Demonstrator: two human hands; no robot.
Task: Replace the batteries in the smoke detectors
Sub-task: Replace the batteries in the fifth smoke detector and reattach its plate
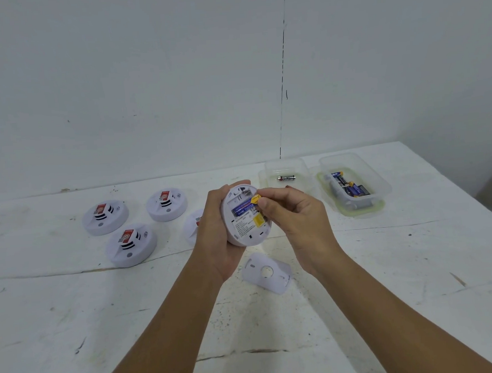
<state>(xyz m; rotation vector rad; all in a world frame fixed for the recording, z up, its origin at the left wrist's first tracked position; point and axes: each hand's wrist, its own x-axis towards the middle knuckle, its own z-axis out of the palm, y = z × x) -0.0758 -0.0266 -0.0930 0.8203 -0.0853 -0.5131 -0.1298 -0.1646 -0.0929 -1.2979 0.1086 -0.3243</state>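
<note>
Hands first: my left hand (217,228) grips the open smoke detector (245,215) above the table (388,278), its back facing me, while my right hand (292,212) pinches the yellow end of a blue battery (244,207) lying in the compartment. I see the detached cover plate (267,273) lying on the table just below the detector. Further off, three closed detectors (105,217) sit on my left, and beyond my right hand two clear tubs, one (286,169) with a single battery, the other (354,185) with several.

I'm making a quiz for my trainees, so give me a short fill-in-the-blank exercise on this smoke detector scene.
1. The left hand holds the open smoke detector, while the right hand pinches a ____ battery.
2. The detached cover lies on the ____.
3. The left tub holds ____ battery.
4. ____ detectors lie fully in view at the left.

Missing words: blue; table; one; three
</note>
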